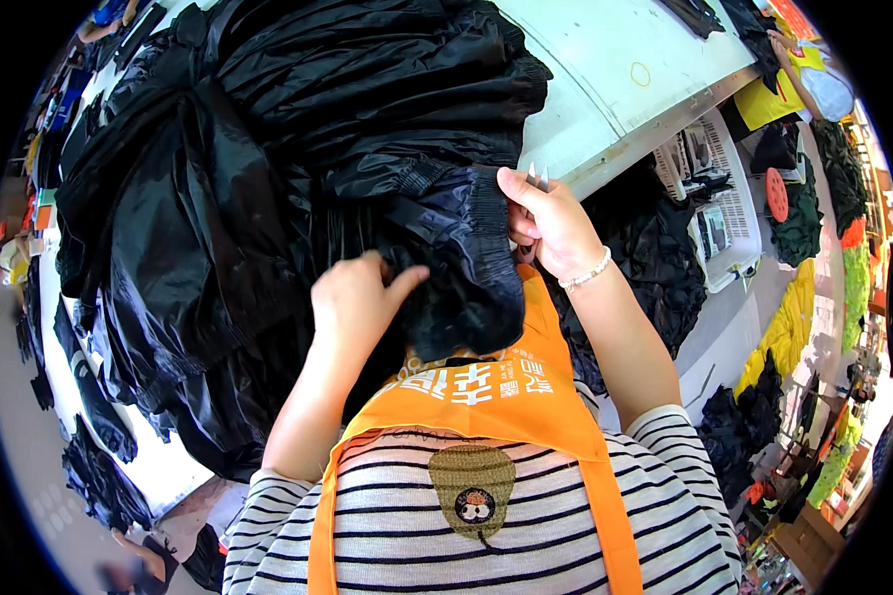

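Observation:
A black garment with a gathered elastic band hangs in front of my apron. My right hand is closed at the edge of that band, with metal thread snips in it. The two pointed tips stick out past the thumb; the rest is hidden in the palm. To the left, my left hand rests on the black cloth, its thumb stretched out apart from the fingers. Those fingertips are partly lost against the cloth. A large heap of shiny black garments lies beyond and left of my hands.
The white table reaches away at the upper right, its edge close to my right hand. A white plastic basket stands beyond that edge, near dark cloth. Yellow cloth lies further right. Another person in yellow is at the upper right.

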A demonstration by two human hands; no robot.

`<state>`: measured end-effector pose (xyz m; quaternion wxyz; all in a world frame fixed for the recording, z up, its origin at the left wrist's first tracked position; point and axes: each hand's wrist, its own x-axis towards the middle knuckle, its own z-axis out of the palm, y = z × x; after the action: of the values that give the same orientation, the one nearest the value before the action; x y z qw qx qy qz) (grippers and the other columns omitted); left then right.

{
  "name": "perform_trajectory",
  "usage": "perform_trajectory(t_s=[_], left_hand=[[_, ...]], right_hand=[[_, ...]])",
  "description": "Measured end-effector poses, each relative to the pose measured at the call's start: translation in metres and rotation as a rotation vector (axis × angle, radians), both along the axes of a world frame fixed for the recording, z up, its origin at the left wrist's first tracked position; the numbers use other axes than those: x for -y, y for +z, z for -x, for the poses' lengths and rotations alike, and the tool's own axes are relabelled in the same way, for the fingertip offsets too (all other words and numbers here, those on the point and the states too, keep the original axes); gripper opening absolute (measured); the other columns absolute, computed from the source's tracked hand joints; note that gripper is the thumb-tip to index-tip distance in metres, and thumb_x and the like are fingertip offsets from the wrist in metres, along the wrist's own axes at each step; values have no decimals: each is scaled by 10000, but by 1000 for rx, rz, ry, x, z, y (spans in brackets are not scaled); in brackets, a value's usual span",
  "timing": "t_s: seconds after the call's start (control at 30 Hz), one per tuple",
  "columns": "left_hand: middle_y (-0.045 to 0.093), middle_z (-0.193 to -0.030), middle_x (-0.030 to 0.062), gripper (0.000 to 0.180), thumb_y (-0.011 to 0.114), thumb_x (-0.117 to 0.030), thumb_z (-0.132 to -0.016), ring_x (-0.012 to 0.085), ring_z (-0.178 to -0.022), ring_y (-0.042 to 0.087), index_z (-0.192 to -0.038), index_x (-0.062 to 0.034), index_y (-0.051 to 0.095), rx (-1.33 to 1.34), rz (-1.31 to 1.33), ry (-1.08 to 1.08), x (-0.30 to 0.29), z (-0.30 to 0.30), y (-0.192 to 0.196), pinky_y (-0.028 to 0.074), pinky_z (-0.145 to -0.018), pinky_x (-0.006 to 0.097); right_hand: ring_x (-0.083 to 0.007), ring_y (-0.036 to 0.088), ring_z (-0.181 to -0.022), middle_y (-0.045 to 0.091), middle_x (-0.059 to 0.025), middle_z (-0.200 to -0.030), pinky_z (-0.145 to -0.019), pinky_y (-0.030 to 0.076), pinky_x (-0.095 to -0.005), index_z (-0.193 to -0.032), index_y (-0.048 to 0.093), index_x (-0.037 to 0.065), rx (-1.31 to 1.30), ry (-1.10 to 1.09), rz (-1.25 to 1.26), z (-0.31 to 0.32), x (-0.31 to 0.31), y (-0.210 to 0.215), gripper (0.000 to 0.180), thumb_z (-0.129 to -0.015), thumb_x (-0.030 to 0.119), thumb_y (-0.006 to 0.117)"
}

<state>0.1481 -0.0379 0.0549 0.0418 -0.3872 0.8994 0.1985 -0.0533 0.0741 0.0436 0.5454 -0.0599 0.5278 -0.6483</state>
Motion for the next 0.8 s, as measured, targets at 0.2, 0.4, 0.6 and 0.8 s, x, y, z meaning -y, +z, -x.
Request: perform_trajectory(t_s=[0.2, 0.4, 0.6, 0.8], left_hand=[[546, -1230, 146, 706, 827, -126, -650, 256, -1116, 541, -1263, -39, 487, -816, -270, -280, 2, 54, -1, 393, -1004, 351], [646, -1051, 99, 472, 780, -172, -694, 285, -997, 564, -1129, -90, 615, -694, -311, -201, -3, 56, -27, 341, -990, 403], [662, -901, 65, 372, 769, -226, -688, 239, -866, 603, -1017, -92, 658, -683, -195, -222, -5, 62, -30, 370, -858, 363], [661, -849, 39, 319, 766, -252, -692, 218, -810, 595, -952, -91, 675, -618, -166, -256, -7, 62, -33, 374, -806, 353]], right_hand=[[-48, 314, -401, 423, 50, -531, -404, 231, -218, -768, 570, 86, 207, 58, 27, -9, 0, -1, 244, -896, 283, 639], [-24, 369, -493, 429, 61, -543, -471, 301, -197, -806, 580, 44, -234, 145, -93, -6, -16, 9, 247, -888, 265, 654], [-40, 420, -614, 539, 12, -724, -539, 356, -193, -834, 592, 22, -1016, -46, -42, -22, -19, 18, 225, -793, 176, 750], [-13, 427, -561, 614, -3, -817, -495, 328, -167, -893, 666, 13, -1134, 100, 27, -20, -21, 5, 146, -767, 25, 737]])
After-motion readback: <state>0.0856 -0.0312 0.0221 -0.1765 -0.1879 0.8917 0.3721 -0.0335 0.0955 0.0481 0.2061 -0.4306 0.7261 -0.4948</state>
